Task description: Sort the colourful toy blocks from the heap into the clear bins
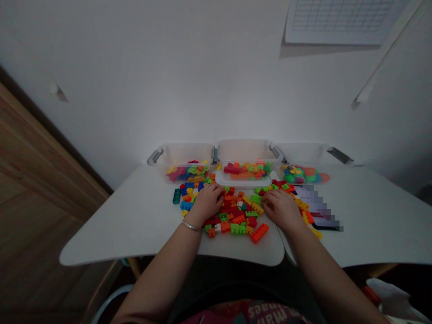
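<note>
A heap of bright plastic building bricks (236, 216) lies spread on the white table (135, 220) in front of me. My left hand (206, 202), a thin bangle on its wrist, rests on the left side of the heap with fingers curled down onto the bricks. My right hand (281, 208) rests on the right side of the heap, fingers bent and pointing left onto the bricks. What either hand grips is hidden under the fingers. An orange brick (259, 232) lies nearest the table's front edge.
Three clear plastic tubs stand along the wall: the left tub (182, 157), the middle tub (246, 155) and the right tub (303, 157), each holding coloured pieces. A paper or booklet (317, 209) lies right of the heap. A wooden panel (40, 180) stands at left.
</note>
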Available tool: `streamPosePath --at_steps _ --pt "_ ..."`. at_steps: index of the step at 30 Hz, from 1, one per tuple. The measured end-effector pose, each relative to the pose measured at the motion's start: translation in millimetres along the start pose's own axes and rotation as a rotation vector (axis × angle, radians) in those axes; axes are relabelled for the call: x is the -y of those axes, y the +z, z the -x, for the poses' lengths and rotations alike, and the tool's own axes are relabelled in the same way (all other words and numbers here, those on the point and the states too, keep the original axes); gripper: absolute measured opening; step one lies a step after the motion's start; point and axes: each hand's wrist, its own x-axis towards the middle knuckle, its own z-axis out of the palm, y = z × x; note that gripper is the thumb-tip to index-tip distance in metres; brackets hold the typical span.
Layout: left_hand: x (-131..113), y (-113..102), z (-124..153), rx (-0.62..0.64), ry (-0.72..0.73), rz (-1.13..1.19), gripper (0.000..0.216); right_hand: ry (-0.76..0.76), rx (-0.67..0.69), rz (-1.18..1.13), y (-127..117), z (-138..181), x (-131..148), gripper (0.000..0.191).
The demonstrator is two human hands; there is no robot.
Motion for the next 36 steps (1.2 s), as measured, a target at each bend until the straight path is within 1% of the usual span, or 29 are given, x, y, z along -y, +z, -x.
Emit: streamPosePath --at_steps 2,4,8,12,17,20,23,25,28,30,33,36 --pt "0 0 0 0.001 0.000 -0.001 0.023 0.004 0.002 -0.005 2 0 1 0.011" --pt "0 0 0 -0.002 -0.001 0.002 0.023 0.027 -0.030 -0.020 5 -1 3 0.010" --pt "-1 0 0 -0.003 0.000 0.007 0.022 0.101 -0.160 -0.113 8 -4 9 0.011" --pt "-1 -1 0 -0.001 0.006 -0.001 0.022 0.156 -0.294 -0.269 9 -11 14 0.011" --pt "0 -1 0 0.002 -0.002 -0.009 0.022 0.168 -0.453 -0.384 -6 -25 9 0.011" --pt "0 0 0 0.005 0.001 -0.015 0.022 0.205 -0.562 -0.389 -18 -42 2 0.015" --pt "1 -1 1 0.002 0.007 -0.013 0.021 0.237 -0.624 -0.368 -25 -64 -2 0.017" --pt "1 -1 1 -0.001 0.007 -0.008 0.021 0.237 -0.630 -0.349 -26 -78 -3 0.017" --pt "0 -2 1 -0.001 0.003 -0.002 0.021 0.240 -0.580 -0.309 -24 -93 0 0.016" --pt "-1 -2 1 0.004 0.000 -0.001 0.021 0.300 -0.529 -0.247 -22 -99 3 0.020" --pt "-1 -3 1 0.003 -0.001 0.003 0.022 0.376 -0.432 -0.126 -20 -102 8 0.030" --pt "-1 -3 1 -0.003 0.001 0.003 0.022 0.313 -0.345 -0.061 -17 -101 10 0.037"
